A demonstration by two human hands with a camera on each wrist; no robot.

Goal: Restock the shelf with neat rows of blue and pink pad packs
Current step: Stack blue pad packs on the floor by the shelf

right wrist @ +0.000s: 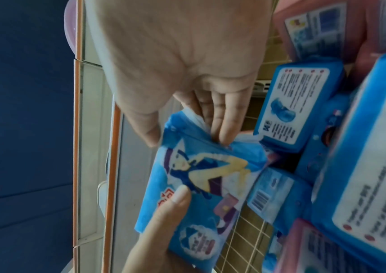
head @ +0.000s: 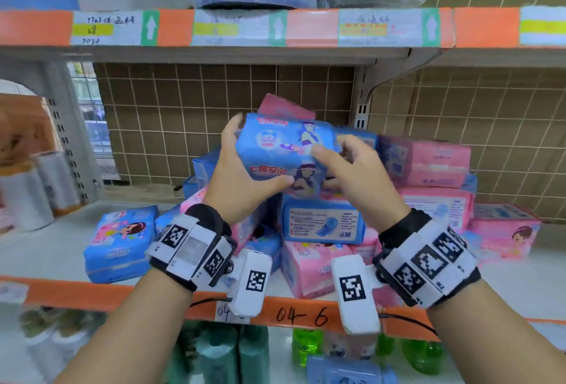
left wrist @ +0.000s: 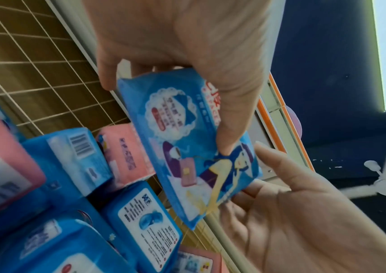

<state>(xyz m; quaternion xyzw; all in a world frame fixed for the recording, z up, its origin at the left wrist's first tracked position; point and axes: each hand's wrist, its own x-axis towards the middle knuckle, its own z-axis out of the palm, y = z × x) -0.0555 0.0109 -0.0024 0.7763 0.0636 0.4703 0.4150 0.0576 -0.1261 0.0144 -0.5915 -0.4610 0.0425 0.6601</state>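
I hold a blue pad pack (head: 275,144) (left wrist: 175,129) (right wrist: 187,212) in the air above a jumbled heap of blue and pink packs on the white shelf (head: 46,248). My left hand (head: 260,150) (left wrist: 167,115) grips its left end, thumb on the printed front and fingers behind. My right hand (head: 327,166) (right wrist: 186,139) cups the pack's right end with straight fingers (right wrist: 220,133). A blue pack showing its back label (head: 321,224) lies under the held one. Pink packs (head: 428,163) are stacked to the right. One blue pack (head: 119,242) lies apart on the left.
The upper shelf edge (head: 275,28) with price labels hangs just above. A wire grid backs the shelf (head: 183,101), with a bracket (head: 367,92) at the right. Wrapped rolls (head: 27,196) stand at the far left. Green bottles (head: 306,347) fill the shelf below.
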